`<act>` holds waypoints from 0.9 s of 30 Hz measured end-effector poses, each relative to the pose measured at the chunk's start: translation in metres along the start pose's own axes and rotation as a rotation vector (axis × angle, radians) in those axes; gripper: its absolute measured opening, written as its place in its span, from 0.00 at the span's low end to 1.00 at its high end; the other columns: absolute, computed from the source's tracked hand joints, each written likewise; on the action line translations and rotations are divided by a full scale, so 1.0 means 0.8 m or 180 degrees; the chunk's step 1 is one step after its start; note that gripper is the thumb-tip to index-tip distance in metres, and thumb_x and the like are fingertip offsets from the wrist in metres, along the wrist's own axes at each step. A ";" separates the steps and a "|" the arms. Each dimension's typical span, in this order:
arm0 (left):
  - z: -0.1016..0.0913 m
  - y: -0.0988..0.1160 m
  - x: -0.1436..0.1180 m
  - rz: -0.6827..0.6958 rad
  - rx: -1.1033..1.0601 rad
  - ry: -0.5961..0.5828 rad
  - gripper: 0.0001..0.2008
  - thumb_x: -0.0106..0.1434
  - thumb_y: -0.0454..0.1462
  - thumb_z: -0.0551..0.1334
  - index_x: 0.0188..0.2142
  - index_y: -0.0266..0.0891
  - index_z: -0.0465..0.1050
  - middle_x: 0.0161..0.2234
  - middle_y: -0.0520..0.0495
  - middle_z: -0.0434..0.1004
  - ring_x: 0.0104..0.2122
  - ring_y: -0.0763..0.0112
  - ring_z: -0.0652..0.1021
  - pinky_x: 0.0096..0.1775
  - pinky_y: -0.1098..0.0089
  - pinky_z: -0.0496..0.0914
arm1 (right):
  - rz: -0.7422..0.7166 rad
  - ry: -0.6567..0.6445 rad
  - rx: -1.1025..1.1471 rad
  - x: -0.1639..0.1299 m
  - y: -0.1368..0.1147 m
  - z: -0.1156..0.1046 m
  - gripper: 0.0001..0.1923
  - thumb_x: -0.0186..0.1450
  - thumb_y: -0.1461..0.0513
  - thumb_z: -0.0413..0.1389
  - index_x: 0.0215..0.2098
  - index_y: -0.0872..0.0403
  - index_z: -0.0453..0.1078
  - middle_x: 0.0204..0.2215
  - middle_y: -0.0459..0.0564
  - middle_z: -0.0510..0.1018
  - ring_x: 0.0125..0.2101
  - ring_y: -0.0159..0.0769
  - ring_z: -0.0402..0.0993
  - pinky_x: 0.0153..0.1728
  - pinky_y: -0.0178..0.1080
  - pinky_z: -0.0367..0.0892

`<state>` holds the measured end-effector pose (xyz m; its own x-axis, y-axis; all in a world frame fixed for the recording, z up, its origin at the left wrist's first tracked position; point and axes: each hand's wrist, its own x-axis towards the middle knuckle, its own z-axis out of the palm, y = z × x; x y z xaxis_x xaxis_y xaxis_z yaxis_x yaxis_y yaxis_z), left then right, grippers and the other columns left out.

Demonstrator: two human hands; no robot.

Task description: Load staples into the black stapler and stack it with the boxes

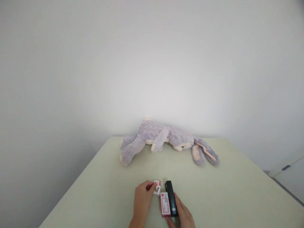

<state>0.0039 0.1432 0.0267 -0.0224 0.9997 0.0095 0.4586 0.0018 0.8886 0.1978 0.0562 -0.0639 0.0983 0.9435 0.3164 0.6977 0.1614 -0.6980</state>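
Observation:
My left hand (142, 199) rests near the front of the pale green table (99, 190), its fingertips pinched on a small white and red box (157, 186). My right hand (182, 215) lies beside a black stapler (171, 198), touching its near end and a second, longer white and pink box (165, 204) that lies along the stapler's left side. Whether the right hand grips either one is unclear.
A grey plush rabbit (163, 139) with long pink-lined ears lies on its side along the table's far edge, against a white wall. A white cabinet (291, 180) stands at the right, past the table's edge.

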 end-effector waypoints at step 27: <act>0.034 0.000 -0.055 -0.0121 -0.0625 -0.0156 0.21 0.64 0.47 0.57 0.48 0.40 0.81 0.44 0.41 0.84 0.43 0.57 0.82 0.49 0.61 0.74 | -0.0382 -0.0760 -0.0354 0.012 0.030 -0.018 0.34 0.60 0.57 0.63 0.64 0.46 0.69 0.62 0.52 0.70 0.59 0.54 0.72 0.58 0.49 0.72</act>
<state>0.0293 0.0997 0.0136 0.0091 0.9990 -0.0437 0.2761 0.0395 0.9603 0.2256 0.0652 -0.0683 -0.1503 0.9632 0.2230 0.7690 0.2556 -0.5859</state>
